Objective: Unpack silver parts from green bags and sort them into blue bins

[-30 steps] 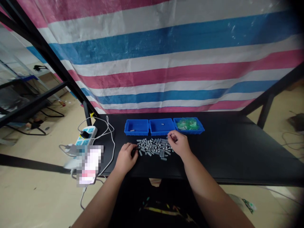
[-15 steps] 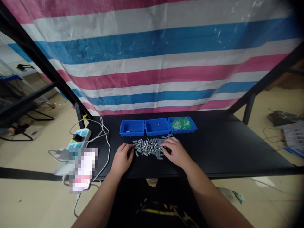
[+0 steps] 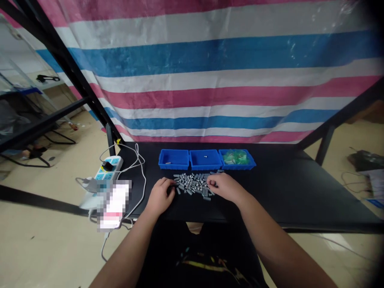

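Note:
A pile of small metal screws and grey cylindrical pieces (image 3: 192,185) lies on the black table between my hands. My left hand (image 3: 161,196) rests at the pile's left edge, its fingers bent and the thumb apart from them, touching the outermost pieces. At the right edge is my right hand (image 3: 225,187), fingers curled in and pressed together; whatever they may hold is hidden. Behind the pile stand three blue bins in a row. The left bin (image 3: 174,165) contains one small pale piece, the middle bin (image 3: 205,165) one screw, and the right bin (image 3: 252,164) green plastic bags of parts.
On the left, a white power strip (image 3: 117,163) with plugs and looping white cables (image 3: 145,180) lies along the table edge, beside a blurred-out phone (image 3: 115,204). A striped tarp (image 3: 204,96) hangs behind the black table (image 3: 288,188). Black frame posts flank both sides.
My right hand's fingers have curled in closer together at the pile's edge. My left hand stays at the left side. The whole view has shifted slightly, moving everything rightward.

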Tool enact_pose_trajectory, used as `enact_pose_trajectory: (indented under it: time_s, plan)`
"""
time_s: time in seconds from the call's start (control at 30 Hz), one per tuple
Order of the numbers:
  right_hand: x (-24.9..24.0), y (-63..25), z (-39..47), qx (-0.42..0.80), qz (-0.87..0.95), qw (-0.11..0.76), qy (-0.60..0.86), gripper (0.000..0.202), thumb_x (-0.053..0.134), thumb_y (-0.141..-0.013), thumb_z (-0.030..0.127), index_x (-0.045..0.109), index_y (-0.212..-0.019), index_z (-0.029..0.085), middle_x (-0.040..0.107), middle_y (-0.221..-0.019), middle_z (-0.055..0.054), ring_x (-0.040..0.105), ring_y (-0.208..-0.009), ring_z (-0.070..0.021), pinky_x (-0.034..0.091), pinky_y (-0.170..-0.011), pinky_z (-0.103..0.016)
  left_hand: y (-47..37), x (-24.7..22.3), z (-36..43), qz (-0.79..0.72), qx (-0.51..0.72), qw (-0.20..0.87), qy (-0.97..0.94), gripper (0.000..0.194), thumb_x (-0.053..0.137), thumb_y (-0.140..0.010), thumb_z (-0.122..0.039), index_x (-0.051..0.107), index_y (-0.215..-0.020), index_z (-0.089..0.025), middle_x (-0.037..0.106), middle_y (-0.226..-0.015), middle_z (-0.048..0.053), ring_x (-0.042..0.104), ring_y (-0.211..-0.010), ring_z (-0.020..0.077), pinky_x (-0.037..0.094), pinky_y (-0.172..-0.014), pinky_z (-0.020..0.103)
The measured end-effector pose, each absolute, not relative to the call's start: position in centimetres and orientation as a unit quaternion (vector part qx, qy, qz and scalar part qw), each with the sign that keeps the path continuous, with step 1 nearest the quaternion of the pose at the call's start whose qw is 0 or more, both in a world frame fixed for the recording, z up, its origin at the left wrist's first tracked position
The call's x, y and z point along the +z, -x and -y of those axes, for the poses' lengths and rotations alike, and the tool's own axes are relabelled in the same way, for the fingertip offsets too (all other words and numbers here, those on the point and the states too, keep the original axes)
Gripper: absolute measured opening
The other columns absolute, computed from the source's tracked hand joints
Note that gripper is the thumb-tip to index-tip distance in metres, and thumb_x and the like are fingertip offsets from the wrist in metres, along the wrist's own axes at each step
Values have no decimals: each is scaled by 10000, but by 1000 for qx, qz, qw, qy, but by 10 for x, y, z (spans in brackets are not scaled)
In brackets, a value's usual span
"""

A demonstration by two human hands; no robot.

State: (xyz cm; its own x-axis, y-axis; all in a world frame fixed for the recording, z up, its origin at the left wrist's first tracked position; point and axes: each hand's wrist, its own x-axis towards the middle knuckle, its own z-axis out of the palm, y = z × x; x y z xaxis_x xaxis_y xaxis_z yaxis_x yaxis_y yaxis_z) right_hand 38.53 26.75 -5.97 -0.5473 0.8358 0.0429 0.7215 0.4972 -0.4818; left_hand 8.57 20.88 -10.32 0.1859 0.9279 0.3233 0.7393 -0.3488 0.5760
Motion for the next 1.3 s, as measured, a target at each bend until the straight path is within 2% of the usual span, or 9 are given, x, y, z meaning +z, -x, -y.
enact_pose_trajectory:
  time_s: [0.2,0.27,0.37,0.43,0.57,0.73,0.87,1.2,1.3]
  plan:
    - [-63,-391,-279,323,816,166,449,61,616,-743,157,634,-711,206,608,-600,37,539,-553,-118,371,-562,-231,-85,-102,-207,-551,321,152,-756,219,553,-878,-128,648,-1048,-229,644,-996,48,593,-993,228,484,-924,383]
    - [-62,-388,-285,339,789,239,453,22,627,-769,208,637,-750,205,616,-635,25,556,-581,-129,394,-569,-235,-84,-102,-207,-550,318,153,-757,217,552,-878,-130,648,-1047,-228,643,-985,48,592,-983,228,484,-914,380]
    - [-59,-382,-290,306,721,385,487,119,645,-825,321,608,-844,209,620,-677,14,557,-599,-138,409,-575,-243,-84,-102,-208,-550,317,152,-758,208,550,-882,-134,646,-1041,-227,641,-980,47,591,-974,228,481,-905,381]
    - [-60,-380,-291,272,698,418,514,186,649,-842,371,548,-806,219,552,-601,41,486,-525,-121,369,-534,-241,-84,-102,-209,-551,315,152,-758,200,550,-886,-143,643,-1041,-227,641,-984,48,591,-971,229,479,-901,384]
    - [-64,-386,-283,225,735,350,535,250,622,-859,340,465,-701,225,450,-521,65,403,-475,-105,314,-514,-242,-84,-102,-210,-549,311,154,-760,194,549,-893,-155,636,-1051,-226,640,-982,48,591,-970,231,479,-897,389]
    - [-64,-397,-272,226,799,229,509,26,621,-797,203,607,-797,226,646,-723,19,547,-606,-127,364,-586,-238,-85,-102,-211,-547,307,156,-763,174,547,-902,-165,634,-1043,-219,638,-964,52,590,-956,230,481,-888,393]
    - [-60,-401,-263,215,828,154,494,181,620,-743,118,690,-855,242,691,-814,6,614,-736,-153,395,-653,-246,-84,-102,-211,-547,307,155,-763,180,547,-902,-167,634,-1049,-224,638,-961,52,590,-954,232,478,-882,394]
    - [-56,-396,-251,130,866,92,473,107,655,-791,120,680,-754,218,656,-845,-22,608,-857,-183,414,-727,-267,-84,-102,-211,-548,301,152,-765,180,544,-901,-168,628,-1048,-230,634,-948,41,590,-943,227,475,-881,390]
    - [-52,-397,-249,117,872,115,461,105,622,-827,137,662,-770,216,653,-874,-33,606,-891,-194,430,-775,-284,-84,-103,-211,-549,299,152,-766,188,548,-893,-165,631,-1049,-230,638,-950,46,594,-945,232,478,-882,394]
